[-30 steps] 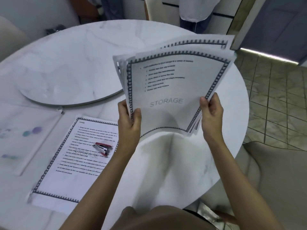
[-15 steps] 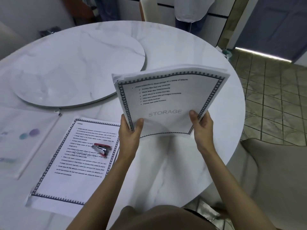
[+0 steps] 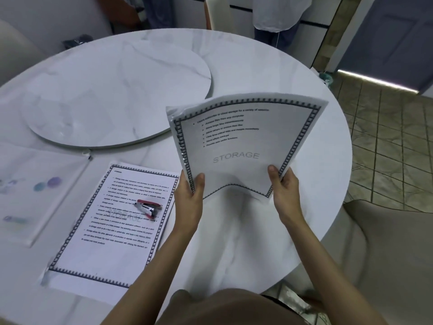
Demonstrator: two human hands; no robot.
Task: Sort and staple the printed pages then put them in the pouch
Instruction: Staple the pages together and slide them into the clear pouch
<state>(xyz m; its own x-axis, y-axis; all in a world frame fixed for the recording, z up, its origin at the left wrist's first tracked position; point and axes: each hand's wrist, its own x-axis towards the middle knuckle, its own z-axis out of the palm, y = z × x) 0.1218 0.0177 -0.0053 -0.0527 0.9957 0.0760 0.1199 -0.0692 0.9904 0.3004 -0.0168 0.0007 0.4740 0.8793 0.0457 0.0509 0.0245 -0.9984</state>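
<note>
- Left hand (image 3: 187,198): thumb on top, fingers underneath, pinching the bottom-left corner of the white printed page stack w/ black patterned border & grey "STORAGE" watermark (image 3: 243,146).
- Right hand (image 3: 284,188): same pinch on the bottom-right corner, thumb on the face, rest behind the sheets.
- Stack is held up off the round white marble-look table (image 3: 234,242), bowed between the two grips, bottom edge arched. Edges look roughly aligned; top-left corner shows a few sheets slightly off.
- Second bordered printed page set (image 3: 110,221) lies flat on the table to the left, small red & silver stapler (image 3: 148,207) resting on top of it.
- Translucent plastic pouch w/ pastel dots (image 3: 35,191) lies flat at far left, just beside that set.
- Step, my read: squaring up the held stack before stapling.
- Risks: corner-only pinch + bowed paper → inner sheets could slide & fan out, giving a crooked staple; reaching for the stapler w/ one hand leaves the stack flopping; lifting the stapler carelessly could drag the flat set.
</note>
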